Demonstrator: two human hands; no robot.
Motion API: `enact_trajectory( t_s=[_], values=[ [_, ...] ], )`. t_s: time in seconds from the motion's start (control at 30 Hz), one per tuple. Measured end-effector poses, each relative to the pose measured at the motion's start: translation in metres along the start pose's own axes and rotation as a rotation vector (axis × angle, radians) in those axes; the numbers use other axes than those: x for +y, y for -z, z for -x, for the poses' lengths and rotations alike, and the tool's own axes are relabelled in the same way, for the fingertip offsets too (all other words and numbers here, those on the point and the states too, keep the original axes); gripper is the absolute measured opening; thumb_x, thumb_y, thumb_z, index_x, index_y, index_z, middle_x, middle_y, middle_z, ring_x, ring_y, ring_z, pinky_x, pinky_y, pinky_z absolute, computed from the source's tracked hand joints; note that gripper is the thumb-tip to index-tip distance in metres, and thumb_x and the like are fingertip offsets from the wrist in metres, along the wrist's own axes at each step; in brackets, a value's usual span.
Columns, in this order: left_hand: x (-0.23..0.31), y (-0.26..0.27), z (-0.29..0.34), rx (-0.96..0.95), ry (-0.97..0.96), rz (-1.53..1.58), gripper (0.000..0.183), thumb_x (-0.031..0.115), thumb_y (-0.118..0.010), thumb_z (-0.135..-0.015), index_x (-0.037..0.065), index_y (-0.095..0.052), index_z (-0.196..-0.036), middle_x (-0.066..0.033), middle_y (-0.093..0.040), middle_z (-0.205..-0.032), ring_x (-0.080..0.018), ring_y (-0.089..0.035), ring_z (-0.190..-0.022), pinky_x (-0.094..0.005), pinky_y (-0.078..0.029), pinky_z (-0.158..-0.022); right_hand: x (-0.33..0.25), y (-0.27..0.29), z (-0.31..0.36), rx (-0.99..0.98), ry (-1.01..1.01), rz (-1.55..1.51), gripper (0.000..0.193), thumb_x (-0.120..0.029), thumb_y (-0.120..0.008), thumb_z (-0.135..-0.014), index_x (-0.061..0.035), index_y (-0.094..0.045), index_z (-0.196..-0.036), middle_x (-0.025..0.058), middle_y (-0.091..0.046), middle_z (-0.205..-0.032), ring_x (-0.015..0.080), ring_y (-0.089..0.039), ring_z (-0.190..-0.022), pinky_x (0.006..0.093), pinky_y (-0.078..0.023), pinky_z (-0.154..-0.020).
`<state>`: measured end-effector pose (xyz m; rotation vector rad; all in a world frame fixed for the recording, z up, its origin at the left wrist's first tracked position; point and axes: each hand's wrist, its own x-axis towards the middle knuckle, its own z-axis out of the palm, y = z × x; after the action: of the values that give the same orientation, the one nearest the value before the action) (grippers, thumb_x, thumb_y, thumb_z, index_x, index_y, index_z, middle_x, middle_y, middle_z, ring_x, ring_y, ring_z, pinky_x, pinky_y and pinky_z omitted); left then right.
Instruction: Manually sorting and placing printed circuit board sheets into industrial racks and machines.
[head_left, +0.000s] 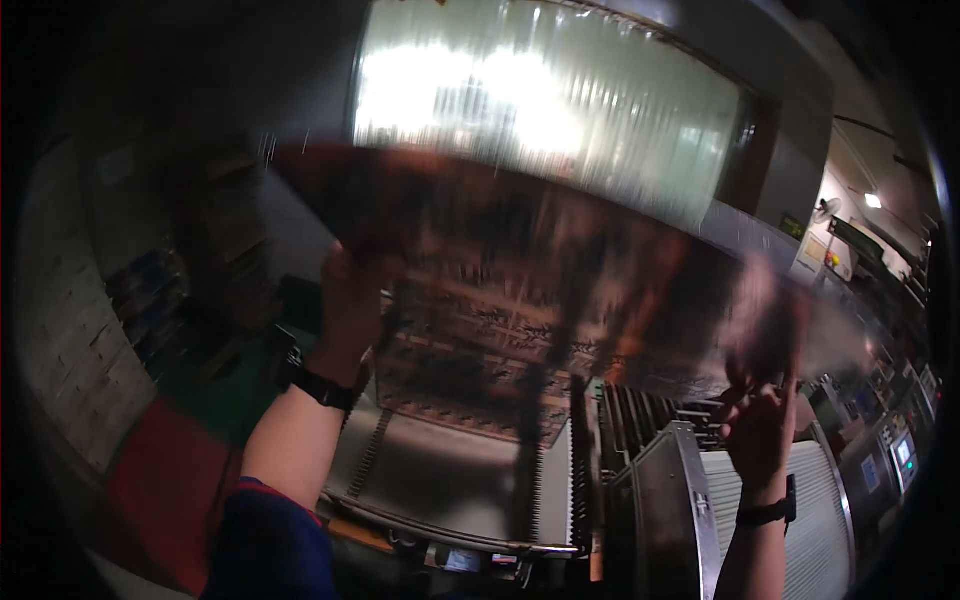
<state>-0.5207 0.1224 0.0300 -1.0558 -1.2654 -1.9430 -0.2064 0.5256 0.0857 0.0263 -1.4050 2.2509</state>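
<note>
A large thin copper-coloured sheet, shiny and smeared by motion, hangs tilted in front of me across the upper middle. My left hand grips its left edge; the fingertips are partly lost in shadow. At the lower right edge of the sheet, my right hand holds on with fingers pointing up, and the hand is mirrored in the copper. Beneath the sheet, a copper panel with a repeating pattern lies on a grey machine bed. The raised sheet hides its far part.
Toothed strips run along the bed's sides. To the right stands a metal-framed unit with a ribbed pale surface, with dark rollers behind it. A lit screen is at far right. A ribbed translucent window lies beyond; red cloth-like material lies left.
</note>
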Motion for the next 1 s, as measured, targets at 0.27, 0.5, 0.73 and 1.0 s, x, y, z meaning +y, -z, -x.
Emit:
enact_trajectory(
  t_s=[0.27,0.5,0.73,1.0],
  values=[
    [0.002,0.054,-0.089,0.195,0.287,0.258,0.031,0.017,-0.073,-0.091,0.006,-0.059,-0.117,-0.0031,-0.067,-0.112,-0.0139,-0.064,-0.101,-0.0303,-0.052,-0.090,0.004,-0.068,-0.090,0.008,0.408,0.792,0.040,-0.010,-0.054,-0.101,0.0022,-0.048,-0.138,0.0088,-0.055,-0.135,0.0172,-0.049,-0.125,0.0322,-0.036,-0.108],
    [-0.062,0.099,-0.080,0.277,0.418,0.268,0.036,0.022,-0.071,-0.093,0.006,-0.054,-0.120,-0.0059,-0.064,-0.118,-0.0165,-0.062,-0.108,-0.0352,-0.049,-0.098,0.045,-0.124,-0.141,-0.006,0.438,0.604,0.034,-0.013,-0.051,-0.103,-0.0005,-0.050,-0.135,0.0069,-0.059,-0.129,0.0153,-0.055,-0.119,0.0306,-0.041,-0.103],
    [-0.085,0.118,-0.072,0.280,0.513,0.248,0.038,0.023,-0.071,-0.093,0.006,-0.052,-0.121,-0.0064,-0.063,-0.118,-0.0165,-0.061,-0.109,-0.0350,-0.047,-0.100,0.059,-0.157,-0.157,0.061,0.409,0.663,0.029,-0.013,-0.052,-0.103,-0.0014,-0.055,-0.129,0.0056,-0.063,-0.122,0.0130,-0.057,-0.112,0.0286,-0.043,-0.099],
    [-0.121,0.116,-0.052,0.306,0.622,0.041,0.043,0.024,-0.066,-0.097,0.002,-0.045,-0.127,-0.0109,-0.060,-0.123,-0.0195,-0.060,-0.112,-0.0374,-0.047,-0.100,0.108,-0.122,-0.213,0.131,0.359,0.628,0.032,-0.023,-0.057,-0.101,-0.0021,-0.058,-0.126,0.0039,-0.064,-0.116,0.0134,-0.056,-0.109,0.0293,-0.043,-0.096]
  ],
)
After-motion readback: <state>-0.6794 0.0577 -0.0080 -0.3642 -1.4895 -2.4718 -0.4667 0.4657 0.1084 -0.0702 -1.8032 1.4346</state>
